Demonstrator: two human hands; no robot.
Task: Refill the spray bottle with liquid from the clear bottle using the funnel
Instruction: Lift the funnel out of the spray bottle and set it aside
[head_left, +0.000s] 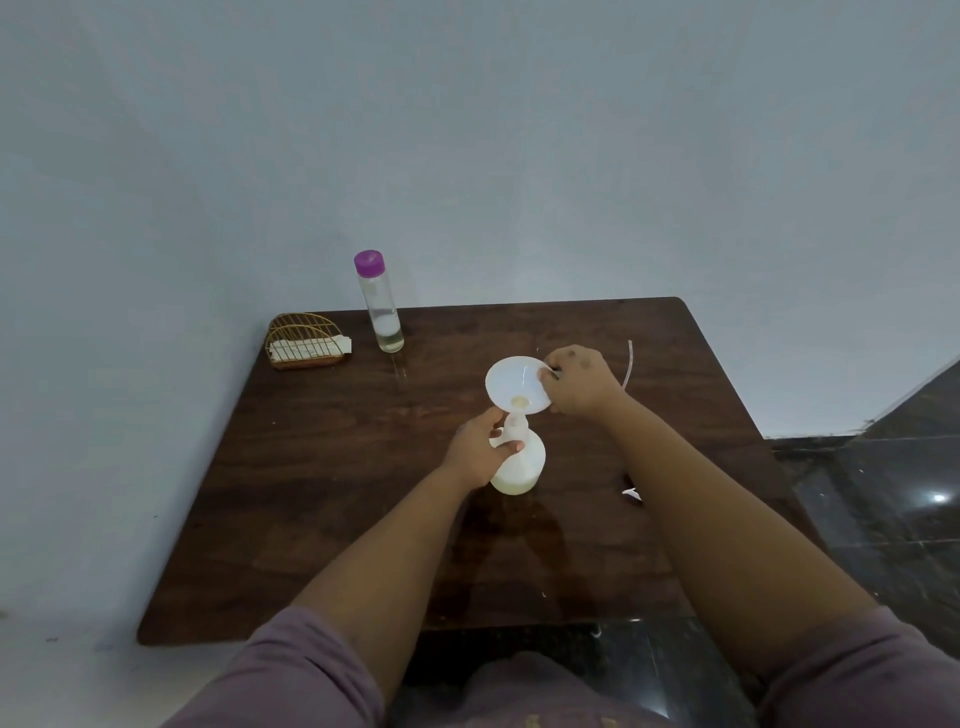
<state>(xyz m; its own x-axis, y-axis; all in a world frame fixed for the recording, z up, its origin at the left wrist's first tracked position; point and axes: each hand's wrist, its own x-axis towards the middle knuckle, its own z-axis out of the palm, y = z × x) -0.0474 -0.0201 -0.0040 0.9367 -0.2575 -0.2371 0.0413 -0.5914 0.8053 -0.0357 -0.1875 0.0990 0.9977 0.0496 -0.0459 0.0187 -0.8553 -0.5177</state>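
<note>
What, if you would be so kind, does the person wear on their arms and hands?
Both hands, left hand and right hand, are bare, without gloves, rings or watch. The forearms are uncovered; short mauve fabric sleeves end around the elbows.

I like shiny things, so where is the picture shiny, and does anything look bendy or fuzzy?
Head view: a bright white glare spot sits on the dark floor tiles at right; the wooden table shows soft reflections; its edges flare out from the wide-angle lens; the white funnel and spray bottle look pale and slightly soft.
</note>
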